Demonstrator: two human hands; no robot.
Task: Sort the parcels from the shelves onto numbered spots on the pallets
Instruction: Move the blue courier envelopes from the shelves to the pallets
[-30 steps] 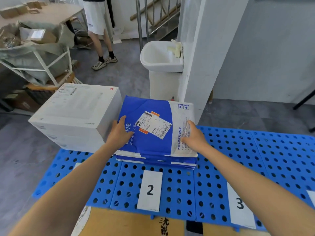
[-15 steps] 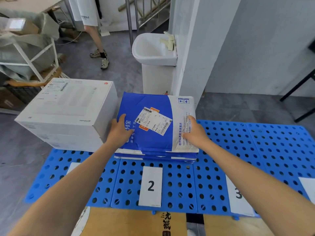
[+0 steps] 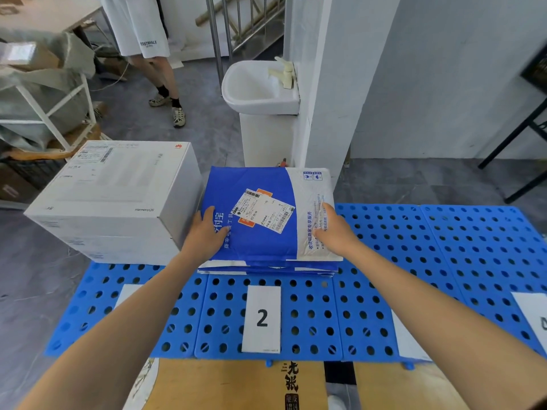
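The step in hand looks like squaring the blue parcel (image 3: 260, 232) on its spot behind the 2 label (image 3: 262, 318); it lies flat atop a stack (image 3: 266, 269) of similar mailers on the blue pallet (image 3: 429, 247), just beside the white box (image 3: 115, 187); the left hand (image 3: 204, 232) rests spread on its left edge; the right hand (image 3: 334, 229) lies flat on its white right part; neither curls round it; the next move probably calls for lifting both hands clear without shifting the stack.

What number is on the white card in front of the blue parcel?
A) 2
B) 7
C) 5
A: the white card lying on the blue pallet, just in front of the blue parcel, shows a black 2.
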